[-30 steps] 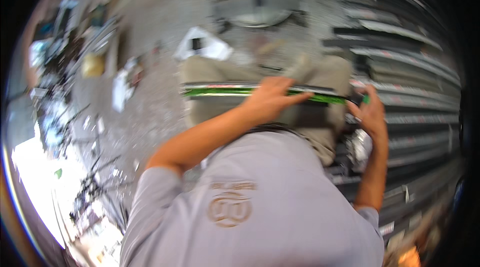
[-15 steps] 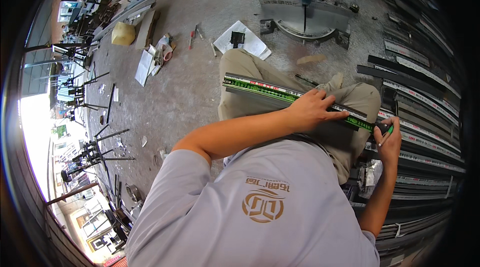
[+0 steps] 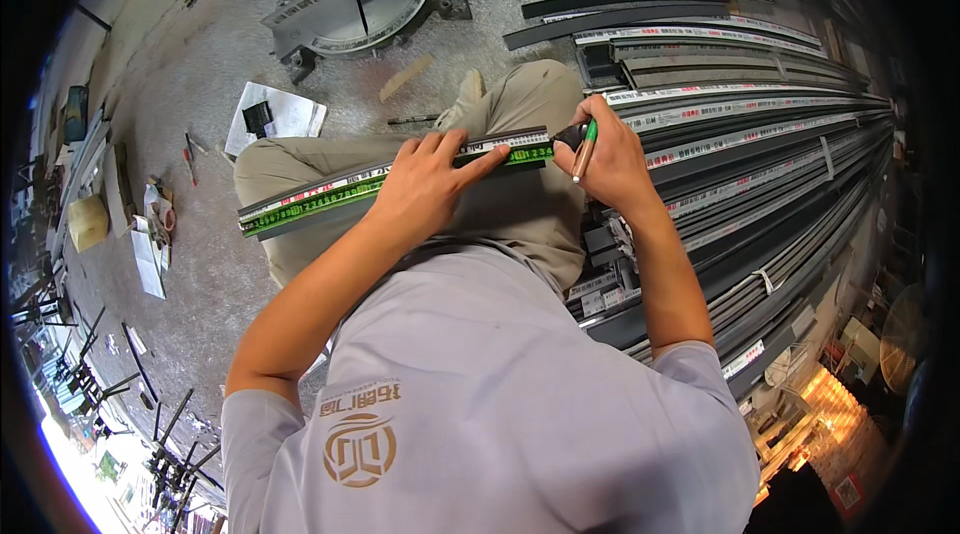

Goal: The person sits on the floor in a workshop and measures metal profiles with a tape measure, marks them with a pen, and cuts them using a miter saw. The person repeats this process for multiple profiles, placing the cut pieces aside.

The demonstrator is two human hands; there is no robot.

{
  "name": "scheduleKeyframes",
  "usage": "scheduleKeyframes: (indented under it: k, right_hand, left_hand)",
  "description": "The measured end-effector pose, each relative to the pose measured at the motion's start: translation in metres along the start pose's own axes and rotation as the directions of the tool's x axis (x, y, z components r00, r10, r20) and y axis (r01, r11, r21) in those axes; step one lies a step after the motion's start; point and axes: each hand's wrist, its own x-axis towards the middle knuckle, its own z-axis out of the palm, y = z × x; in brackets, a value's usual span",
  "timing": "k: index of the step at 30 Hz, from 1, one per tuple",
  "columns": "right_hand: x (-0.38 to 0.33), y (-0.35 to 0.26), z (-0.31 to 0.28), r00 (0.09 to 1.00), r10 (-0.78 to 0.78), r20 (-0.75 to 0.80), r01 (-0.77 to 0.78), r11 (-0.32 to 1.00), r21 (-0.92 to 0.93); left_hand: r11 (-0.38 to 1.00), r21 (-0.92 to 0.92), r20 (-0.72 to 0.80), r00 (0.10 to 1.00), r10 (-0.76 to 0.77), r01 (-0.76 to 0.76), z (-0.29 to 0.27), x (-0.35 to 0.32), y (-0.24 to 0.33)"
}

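Observation:
A dark metal profile [image 3: 500, 192] with a white printed film strip lies across my lap. Along it runs a green tape measure blade [image 3: 325, 200], its far left end level with the profile's left end. My left hand [image 3: 425, 182] is closed over the middle of profile and blade, index finger stretched along the film toward the right. At the profile's right end my right hand [image 3: 612, 159] grips the black tape measure case [image 3: 569, 138]. A green and brown pen [image 3: 586, 150] is held in those same fingers, pointing down toward me. The thumb side of the left hand is partly hidden.
Ahead stands a mitre saw [image 3: 365, 24] on the grey floor. Many long dark profiles [image 3: 730, 114] are stacked on the right. White paper [image 3: 290, 119] with a black piece lies beyond my left knee. A yellowish block [image 3: 88, 222] and red-handled tools [image 3: 189, 159] sit farther left.
My view has swung to the right, so saw and paper appear farther left. Both hands keep their hold on the profile and tape measure; the pen now stands more upright in my right hand.

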Motion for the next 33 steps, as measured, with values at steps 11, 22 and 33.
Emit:
scheduleKeyframes:
  k: [11,22,33]
  right_hand:
    - [0.002,-0.001,-0.006,0.998,0.002,0.067,0.001,0.999,-0.047]
    - [0.021,-0.04,0.065,0.977,-0.207,-0.061,0.198,0.75,0.631]
    - [0.013,0.02,0.042,1.0,-0.028,-0.012,0.027,0.635,0.772]
  left_hand:
    - [1.0,-0.019,-0.013,1.0,0.001,-0.001,0.016,0.011,0.006]
    - [0.99,0.118,0.008,0.997,0.077,-0.078,0.032,0.007,0.001]
    - [0.991,0.128,-0.035,0.999,0.041,-0.036,0.027,0.011,0.009]
